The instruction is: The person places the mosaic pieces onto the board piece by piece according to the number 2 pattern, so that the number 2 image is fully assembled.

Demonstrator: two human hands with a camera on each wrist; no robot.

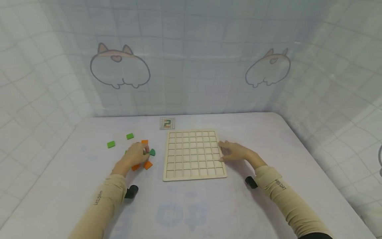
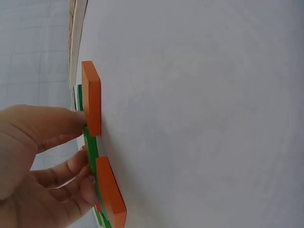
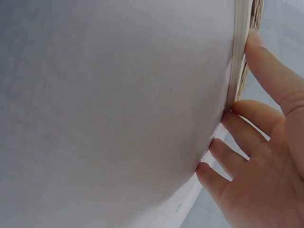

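Observation:
My left hand is low among small flat pieces left of the board. Its thumb and finger pinch a green piece, mostly covered by the hand in the head view. Two orange tiles lie close by the fingers, and a dark green rounded piece is just beyond the fingertips. The pale wooden grid board lies flat, its cells bare. At the board's right edge, my right hand rests with fingers spread, thumb and fingertips touching the frame.
Two light green tiles lie farther left, with another orange tile behind the left hand. A small card with a coloured grid pattern lies behind the board. Grid-patterned curtains enclose the table's back and sides.

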